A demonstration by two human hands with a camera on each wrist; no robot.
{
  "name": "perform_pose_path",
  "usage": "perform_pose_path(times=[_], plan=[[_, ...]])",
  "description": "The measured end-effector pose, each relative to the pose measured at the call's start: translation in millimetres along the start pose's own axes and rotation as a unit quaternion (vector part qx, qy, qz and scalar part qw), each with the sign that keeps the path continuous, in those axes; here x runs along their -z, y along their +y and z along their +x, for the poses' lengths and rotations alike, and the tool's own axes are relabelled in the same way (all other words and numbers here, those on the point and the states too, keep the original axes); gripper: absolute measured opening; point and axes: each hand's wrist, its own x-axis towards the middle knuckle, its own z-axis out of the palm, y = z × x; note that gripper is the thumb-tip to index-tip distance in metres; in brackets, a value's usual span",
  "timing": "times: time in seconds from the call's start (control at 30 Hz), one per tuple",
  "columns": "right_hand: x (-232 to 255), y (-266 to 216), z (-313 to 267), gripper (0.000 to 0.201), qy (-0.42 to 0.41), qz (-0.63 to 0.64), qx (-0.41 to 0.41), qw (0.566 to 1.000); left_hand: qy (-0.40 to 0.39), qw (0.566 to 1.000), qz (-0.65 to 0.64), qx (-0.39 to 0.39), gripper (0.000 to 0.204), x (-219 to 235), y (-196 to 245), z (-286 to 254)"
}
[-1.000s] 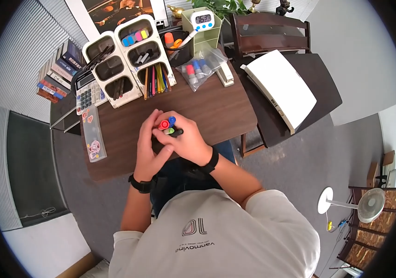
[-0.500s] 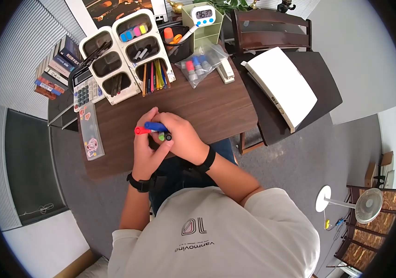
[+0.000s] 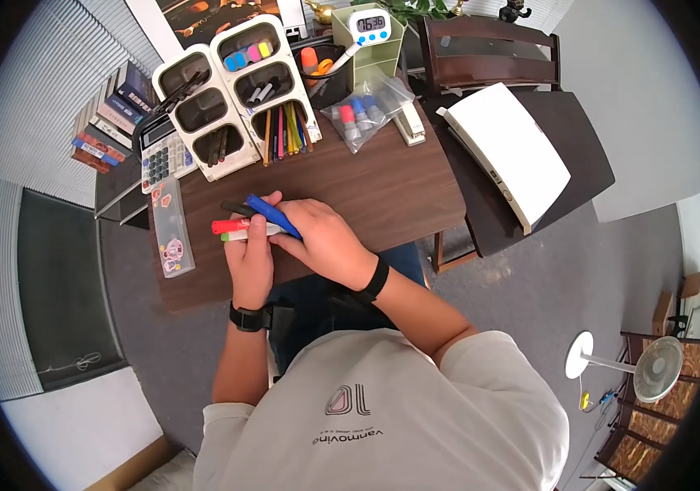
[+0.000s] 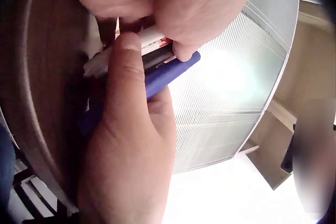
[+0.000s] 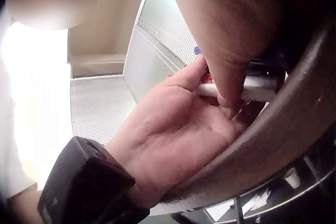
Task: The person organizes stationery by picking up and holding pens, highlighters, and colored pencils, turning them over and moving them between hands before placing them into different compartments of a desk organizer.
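Both hands meet over the near part of the desk, with a bunch of markers between them. My left hand (image 3: 249,266) holds the bunch from the left, its thumb laid across it. From the right, my right hand (image 3: 329,237) grips the other ends. A blue marker (image 3: 272,213) slants on top, and a black marker (image 3: 239,209) shows behind it. Below them, a red marker (image 3: 229,226) and a green-ended white marker (image 3: 237,236) point left. In the left wrist view, the right thumb (image 4: 128,66) presses on the markers. Fingers hide their right ends.
A white organizer (image 3: 235,137) with pencils and pens stands at the desk's back left, near a calculator (image 3: 162,159). A clear bag of markers (image 3: 366,110) and a stapler (image 3: 409,124) lie at the back right. A stickered clear case (image 3: 172,233) lies along the left edge.
The markers have turned from pointing up at the head camera to lying sideways, ends to the left. The black one has gone from the near side of the bunch to the far side.
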Motion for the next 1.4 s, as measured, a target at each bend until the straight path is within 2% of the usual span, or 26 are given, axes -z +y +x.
perform_pose_path(times=[0.13,0.27,0.33,0.4,0.47,0.57,0.6,0.67,0.73,0.9,0.97,1.07,1.13,1.2,1.27,1.4], plan=[[4.0,-0.7,-2.7,0.03,-0.031,0.026,-0.026,0.999,-0.017,0.998,-0.066,0.011,0.04,-1.0,2.0,1.6],[5.6,-1.2,-3.8,0.028,-0.038,0.127,-0.063,0.989,-0.052,0.998,0.029,0.004,0.053,-13.9,16.6,0.3],[3.6,-1.8,-2.5,0.027,-0.017,0.13,-0.061,0.989,-0.072,0.995,0.063,-0.005,0.058,-19.9,17.3,-1.3],[3.7,0.7,-1.6,0.026,0.003,0.131,-0.059,0.99,-0.066,0.983,0.161,-0.056,0.063,-25.8,16.7,-3.2],[3.5,6.5,-1.4,0.03,0.014,0.044,0.012,0.999,-0.071,0.98,0.172,-0.069,0.063,-26.2,11.6,-4.7],[5.6,4.4,3.0,0.031,0.035,0.041,0.041,0.998,-0.055,0.971,0.203,-0.115,0.063,-26.6,11.1,-5.6],[6.0,3.9,2.8,0.031,0.036,0.041,0.044,0.998,-0.045,0.977,0.181,-0.101,0.062,-24.3,11.6,-5.8],[5.2,0.4,-1.4,0.031,-0.011,0.069,-0.04,0.997,-0.036,0.983,0.159,-0.09,0.06,-19.9,15.2,-4.2],[5.6,2.4,-2.1,0.032,-0.003,0.075,-0.037,0.996,-0.036,0.956,0.263,-0.122,0.056,-17.2,19.6,-1.7],[8.6,0.7,-2.1,0.032,-0.007,0.092,-0.062,0.994,-0.033,0.959,0.245,-0.14,0.047,-12.7,10.2,-1.0],[6.6,3.3,-1.3,0.031,0.031,0.08,-0.01,0.996,-0.025,0.958,0.243,-0.148,0.043,-12.5,7.0,-3.6],[8.5,-0.5,0.0,0.031,0.049,0.07,-0.013,0.996,0.0,0.969,0.199,-0.147,0.033,-9.9,5.3,-2.8],[9.0,0.4,0.0,0.03,0.04,0.072,-0.024,0.996,0.045,0.964,0.201,-0.169,0.027,-8.9,6.4,1.0],[10.4,0.0,-1.1,0.03,0.025,0.074,-0.038,0.996,0.029,0.964,0.179,-0.196,0.024,-15.6,12.3,5.9],[10.4,-1.0,1.1,0.03,0.028,0.082,-0.016,0.996,0.008,0.974,0.161,-0.16,0.029,-16.5,11.8,5.8],[5.9,3.7,-1.0,0.036,0.036,0.078,-0.023,0.996,-0.042,0.976,0.179,-0.116,0.034,-15.1,9.4,1.8]])
